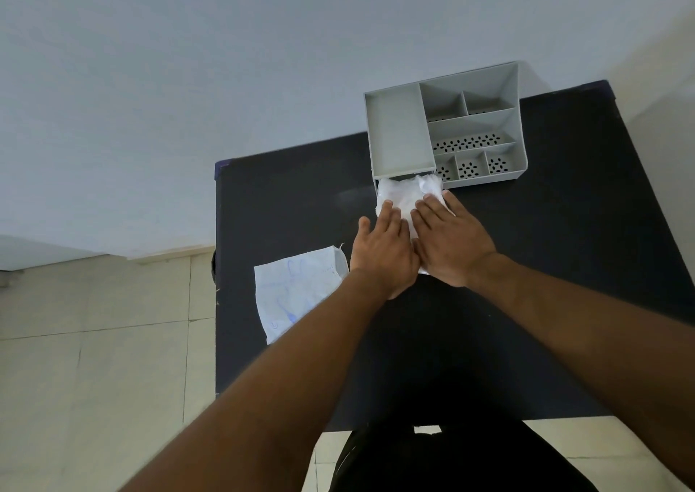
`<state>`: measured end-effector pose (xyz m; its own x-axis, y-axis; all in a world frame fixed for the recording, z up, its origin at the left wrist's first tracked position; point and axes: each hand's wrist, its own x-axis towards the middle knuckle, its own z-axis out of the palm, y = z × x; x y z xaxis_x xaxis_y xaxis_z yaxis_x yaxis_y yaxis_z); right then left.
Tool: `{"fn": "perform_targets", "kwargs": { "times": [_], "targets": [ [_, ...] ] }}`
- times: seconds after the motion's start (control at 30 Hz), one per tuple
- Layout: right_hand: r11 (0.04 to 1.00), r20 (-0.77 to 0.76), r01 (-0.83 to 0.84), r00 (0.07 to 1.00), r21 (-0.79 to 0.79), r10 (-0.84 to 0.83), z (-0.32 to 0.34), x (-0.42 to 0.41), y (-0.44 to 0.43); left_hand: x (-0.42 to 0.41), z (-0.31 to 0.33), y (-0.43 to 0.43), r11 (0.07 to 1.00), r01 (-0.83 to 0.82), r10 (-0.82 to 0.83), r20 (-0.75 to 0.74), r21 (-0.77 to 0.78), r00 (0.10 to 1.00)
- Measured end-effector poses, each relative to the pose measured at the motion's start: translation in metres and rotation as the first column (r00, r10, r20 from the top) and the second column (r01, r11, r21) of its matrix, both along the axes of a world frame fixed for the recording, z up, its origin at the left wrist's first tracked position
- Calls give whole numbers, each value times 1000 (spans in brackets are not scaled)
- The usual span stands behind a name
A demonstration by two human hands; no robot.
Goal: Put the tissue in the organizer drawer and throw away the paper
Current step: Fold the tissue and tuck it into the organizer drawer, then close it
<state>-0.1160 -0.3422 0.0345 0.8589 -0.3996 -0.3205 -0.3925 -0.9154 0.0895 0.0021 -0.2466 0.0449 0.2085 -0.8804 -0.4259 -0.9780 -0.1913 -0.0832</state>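
Note:
A white crumpled tissue [408,192] lies in front of the grey organizer [443,130], right at the drawer opening under its left compartment; the drawer itself is mostly hidden by the tissue. My left hand [383,252] and my right hand [451,243] lie side by side, flat, with straight fingers pressing on the tissue's near part. A white sheet of paper [297,292] with blue scribbles lies on the black table [564,247] to the left of my left wrist, partly covered by my forearm.
The organizer stands at the table's far edge against a pale wall [263,77]. Tiled floor [94,341] lies to the left of the table. A dark object [213,266] shows at the table's left edge.

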Motion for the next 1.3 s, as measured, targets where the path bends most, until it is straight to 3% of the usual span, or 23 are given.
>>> {"fn": "perform_targets", "kwargs": {
  "times": [0.27, 0.63, 0.73, 0.87, 0.97, 1.13, 1.3],
  "targets": [
    [996, -84, -70, 994, -51, 65, 6, 13, -7, 5, 11, -13, 990, 118, -124, 86, 75, 989],
    [997, -63, -82, 995, 13, 83, 5, 27, -25, 24, 21, -31, 977, 179, -179, -11, 118, 984],
    [998, -39, -60, 997, 7, 60, 5, 27, -26, 26, 22, -31, 984, 157, -154, -35, 89, 987],
    [1000, 12, -4, 1000, -3, 4, 6, 20, -20, 23, 20, -21, 992, 108, -107, 23, -66, 994],
    [998, 141, 58, 988, 11, -59, 5, 8, -11, 18, 17, -6, 987, 38, -40, -12, -159, 999],
    [990, 234, 110, 964, 89, -128, 1, -12, 5, 18, 5, 17, 983, 20, -40, -104, -184, 994],
    [993, 205, 67, 975, 96, -86, -1, -19, 5, 26, 2, 14, 995, 85, -89, -80, -59, 993]
  ]
}}
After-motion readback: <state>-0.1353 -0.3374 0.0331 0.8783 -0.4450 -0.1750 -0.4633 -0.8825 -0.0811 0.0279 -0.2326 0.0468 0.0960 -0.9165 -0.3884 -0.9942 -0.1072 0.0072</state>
